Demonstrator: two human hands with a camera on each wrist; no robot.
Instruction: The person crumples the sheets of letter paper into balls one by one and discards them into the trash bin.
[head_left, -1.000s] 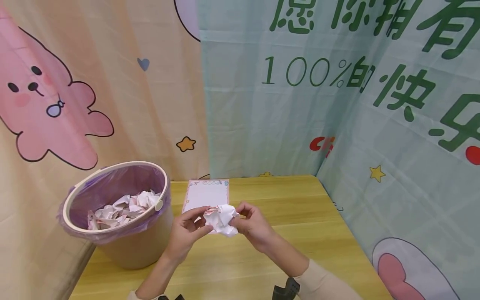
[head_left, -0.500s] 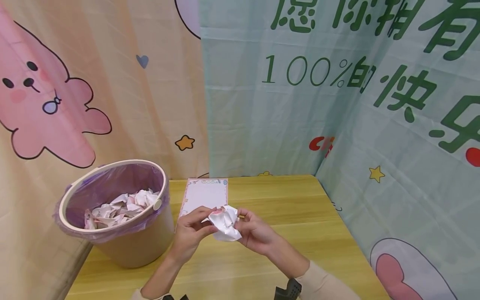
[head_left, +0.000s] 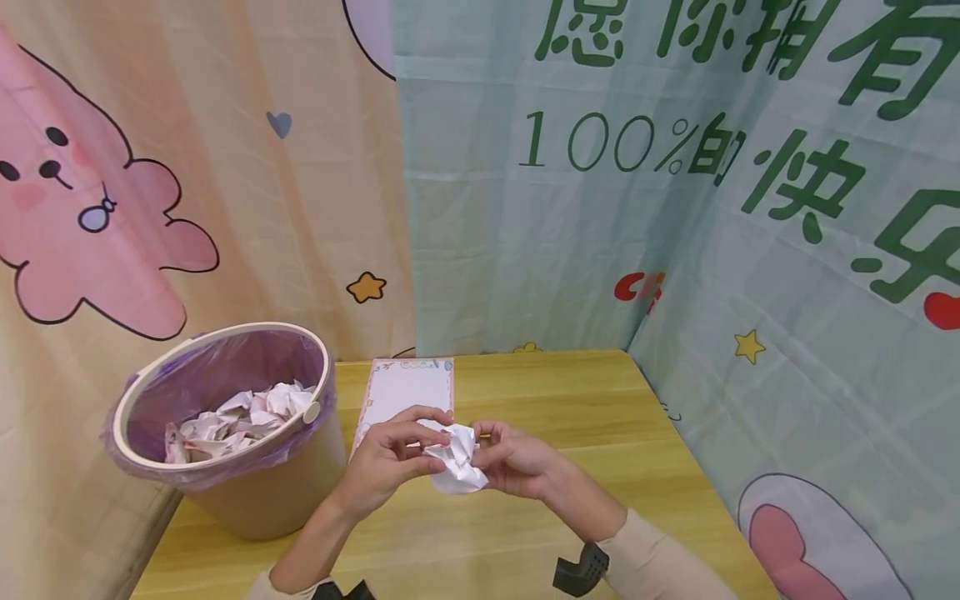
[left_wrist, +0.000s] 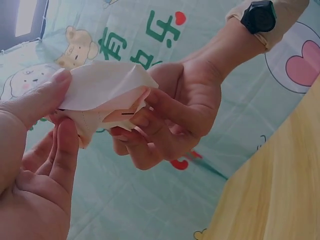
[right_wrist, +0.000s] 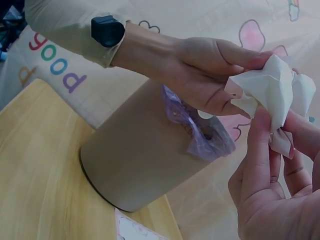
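Pinching crumpled white paper (head_left: 459, 467) between them at lower centre, left hand (head_left: 381, 460) and right hand (head_left: 522, 462) could tear it by tugging too hard.

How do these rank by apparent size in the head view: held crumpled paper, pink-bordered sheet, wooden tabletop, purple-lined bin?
1. Wooden tabletop
2. Purple-lined bin
3. Pink-bordered sheet, partly hidden
4. Held crumpled paper

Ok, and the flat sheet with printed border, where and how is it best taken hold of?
Probably a pinch on the right edge of the bordered sheet, coming from the right: it lies flat, the table is exposed beside that edge, and the trash bin stands close on the left.
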